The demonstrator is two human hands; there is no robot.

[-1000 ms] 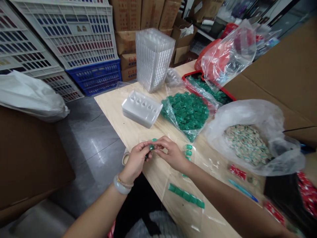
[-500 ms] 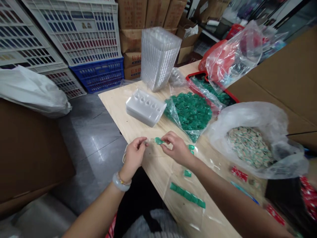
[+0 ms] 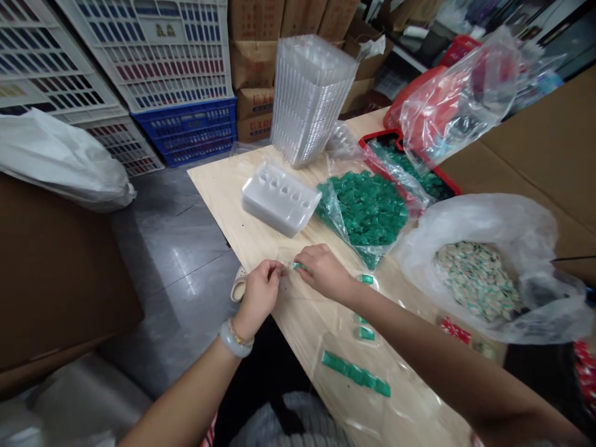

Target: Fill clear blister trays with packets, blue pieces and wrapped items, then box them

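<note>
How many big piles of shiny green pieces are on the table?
2: the nearer green pile lies in a clear bag, and the farther green pile sits, partly covered, in a red-rimmed tray. More could be hidden from view.

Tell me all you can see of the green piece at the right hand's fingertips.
The green piece is small and shiny, plastic-looking, with a pale glint. The right hand touches and covers most of it, hiding its full shape and tilt. It is over the wooden table, near the left hand; contact with the table can't be told.
</note>
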